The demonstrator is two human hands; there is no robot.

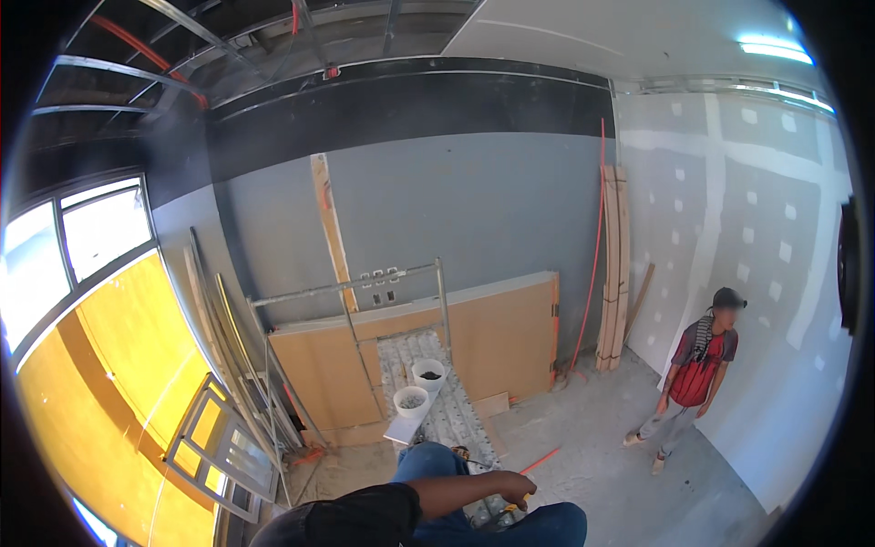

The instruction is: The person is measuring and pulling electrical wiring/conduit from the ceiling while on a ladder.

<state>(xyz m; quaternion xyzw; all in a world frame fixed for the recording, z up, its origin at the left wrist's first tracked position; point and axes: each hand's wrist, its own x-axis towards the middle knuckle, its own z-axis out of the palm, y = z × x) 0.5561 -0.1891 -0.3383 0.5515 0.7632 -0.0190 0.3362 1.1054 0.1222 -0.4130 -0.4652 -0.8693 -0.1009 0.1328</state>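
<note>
My left hand [515,490] reaches across my lap from a black sleeve, its fingers curled. Just under the fingers shows a small yellow tool [512,508]; its exact kind I cannot make out. My right hand is not in view. My knees in blue jeans [565,522] straddle a paint-spattered scaffold plank [447,421]. On the plank beyond me stand two white buckets, the farther bucket [425,385] with dark things in it, the nearer bucket [410,413] with small grey pieces. A white flat sheet [402,428] lies beside them. By my knee is a dark and yellow object [461,452], partly hidden.
A metal scaffold frame [346,294] rises at the plank's far end. Large brown boards [510,319] lean on the grey wall. A person in a red shirt [700,374] stands on the floor at right. Metal window frames [214,442] lean at left, and long planks [612,273] stand upright.
</note>
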